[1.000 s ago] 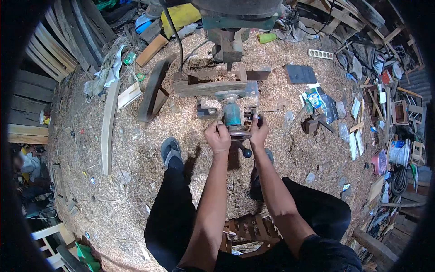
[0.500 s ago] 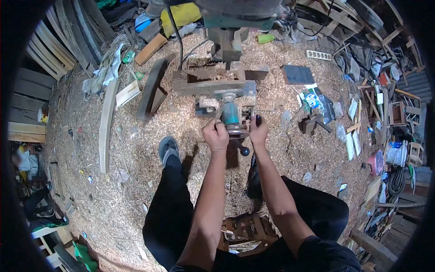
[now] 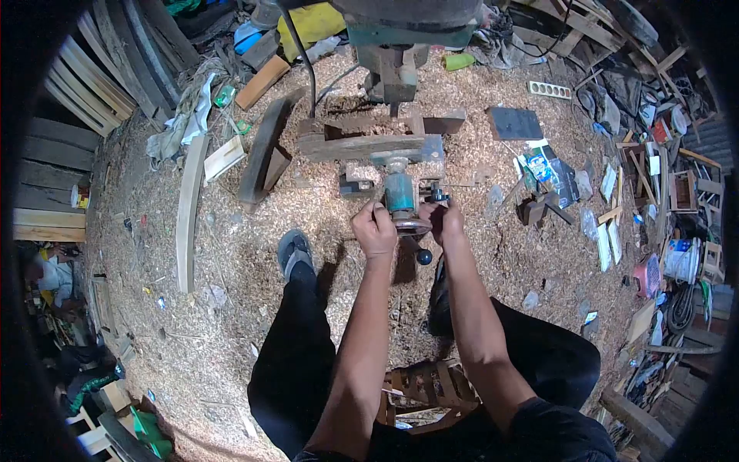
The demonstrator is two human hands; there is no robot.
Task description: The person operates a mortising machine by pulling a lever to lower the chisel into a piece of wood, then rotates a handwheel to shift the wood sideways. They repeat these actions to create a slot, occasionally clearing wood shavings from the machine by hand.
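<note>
A green vise-like machine body (image 3: 399,190) with a metal handwheel (image 3: 412,225) stands in front of me. My left hand (image 3: 375,230) is closed at the wheel's left rim, thumb up. My right hand (image 3: 446,222) has curled fingers at the wheel's right side, just below a black handle (image 3: 438,195); what they hold is partly hidden. Below the wheel hangs a lever with a black ball knob (image 3: 424,257). Beyond the body lies a slotted wooden beam (image 3: 362,148), under the bit (image 3: 394,110) of a green machine head (image 3: 408,35).
Wood chips cover the floor. A dark timber (image 3: 265,154) and a long pale board (image 3: 189,219) lie to the left. To the right are a dark slab (image 3: 514,123) and wood offcuts (image 3: 543,206). A black cable (image 3: 299,46) hangs left of the head. Another person (image 3: 58,281) is at far left.
My right hand has shifted from the black handle to just below it, beside the wheel. My left hand stays at the wheel. The whole view has moved slightly right.
</note>
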